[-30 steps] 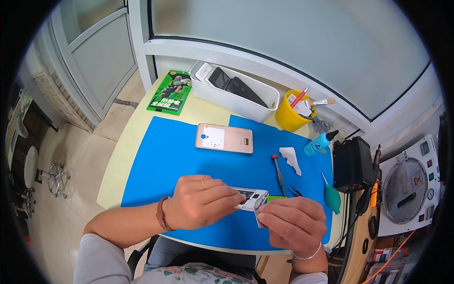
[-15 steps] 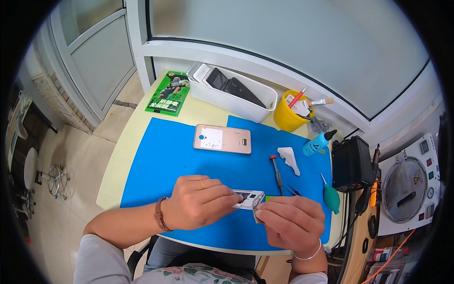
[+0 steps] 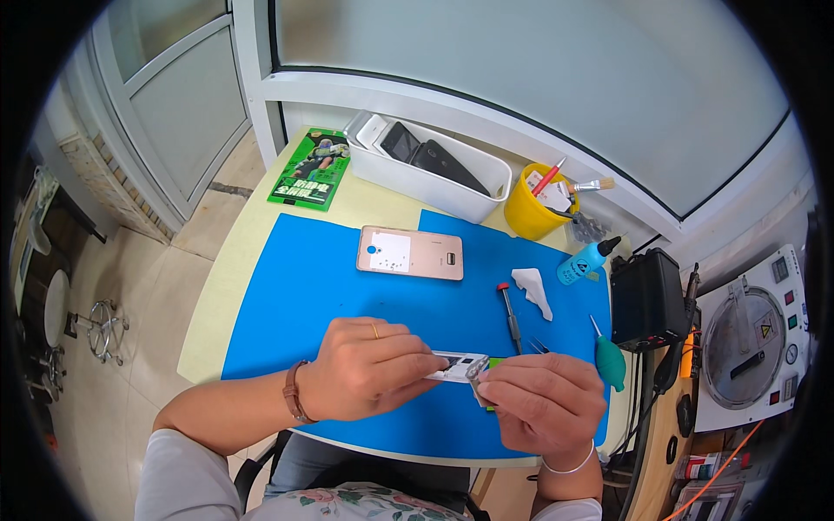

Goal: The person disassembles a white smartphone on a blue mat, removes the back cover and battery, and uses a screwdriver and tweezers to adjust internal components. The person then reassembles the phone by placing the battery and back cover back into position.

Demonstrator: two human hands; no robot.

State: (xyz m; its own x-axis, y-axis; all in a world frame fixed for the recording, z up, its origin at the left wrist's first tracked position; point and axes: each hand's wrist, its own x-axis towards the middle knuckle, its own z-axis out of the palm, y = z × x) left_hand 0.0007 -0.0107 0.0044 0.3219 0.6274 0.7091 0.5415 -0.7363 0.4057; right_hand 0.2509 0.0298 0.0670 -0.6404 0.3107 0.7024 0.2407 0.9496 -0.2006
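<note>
Over the blue mat (image 3: 295, 300), my left hand (image 3: 369, 365) is closed on the left end of an opened white phone body (image 3: 455, 368), whose inner parts show between my hands. My right hand (image 3: 547, 401) pinches a small grey, flat piece (image 3: 478, 382) at the phone body's right end; whether it is attached there I cannot tell. Fingers hide much of both. Farther off on the mat lies a rose-gold phone back cover (image 3: 427, 257) with a white label. A green item (image 3: 495, 363) shows partly behind my right fingers.
Right of the cover lie a screwdriver (image 3: 511, 321), tweezers (image 3: 539, 346), white tissue (image 3: 532, 291), a blue bottle (image 3: 582, 263) and a green air blower (image 3: 610, 363). Behind stand a white bin (image 3: 434, 193) of phones and a yellow tool cup (image 3: 532, 213). A black box (image 3: 647, 300) stands right.
My right hand has shifted slightly right, and the small grey piece is tilted a little differently. My left hand keeps its hold on the phone body.
</note>
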